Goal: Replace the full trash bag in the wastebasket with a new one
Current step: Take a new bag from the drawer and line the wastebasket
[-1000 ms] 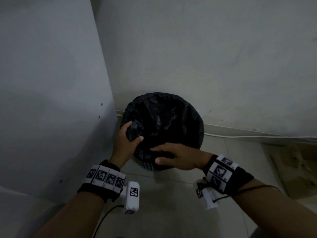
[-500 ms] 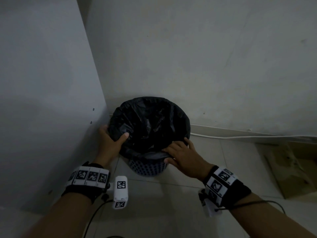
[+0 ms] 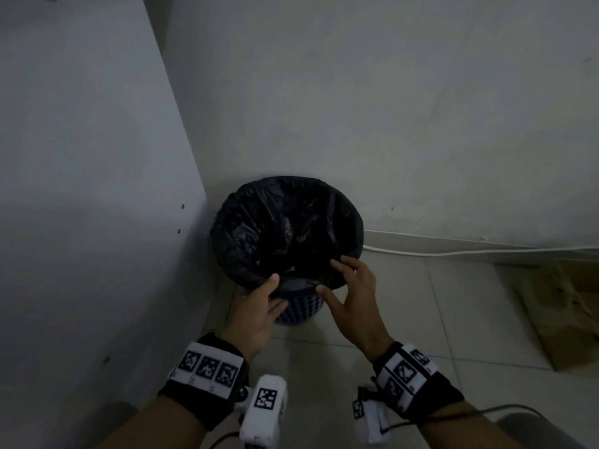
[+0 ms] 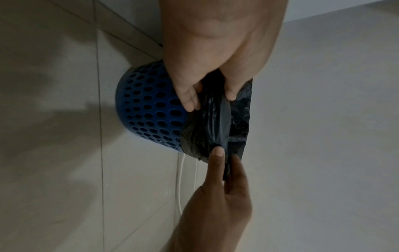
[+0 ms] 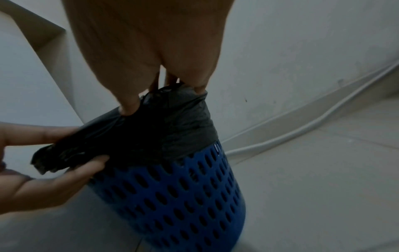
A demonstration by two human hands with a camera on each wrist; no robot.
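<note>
both hands (image 3: pixel 311 306) now nearer together

Overhead head view, close wrist views

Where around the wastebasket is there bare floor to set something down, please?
Bare tiles lie right of the wastebasket, between the white cable and the cardboard, and in front of it. The left is tight: the basket sits beside the white panel, and both hands work the trash bag at its near rim.
</note>
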